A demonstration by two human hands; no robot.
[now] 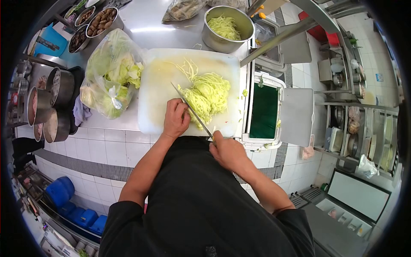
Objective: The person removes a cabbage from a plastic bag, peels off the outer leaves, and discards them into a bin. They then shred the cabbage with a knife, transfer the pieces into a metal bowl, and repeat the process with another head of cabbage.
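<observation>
My right hand point(230, 150) is wrapped round the handle of a kitchen knife point(192, 110), at the near edge of the white cutting board point(155, 92). The blade slants up and left across the board. Curled close against the blade's left side is my left hand point(176, 119), its fingers closed; whatever lies under them is hidden. To the right of the blade, a heap of finely shredded pale green vegetable point(209, 94) touches it, with some loose strands trailing toward the back of the board.
Left of the board sits a clear plastic bag point(112, 75) of leafy greens. A metal pot point(209, 37) holding more shreds stands behind it at right. A green-lined bin point(263, 112) is open on the right. Several metal pots point(56, 124) crowd the left edge.
</observation>
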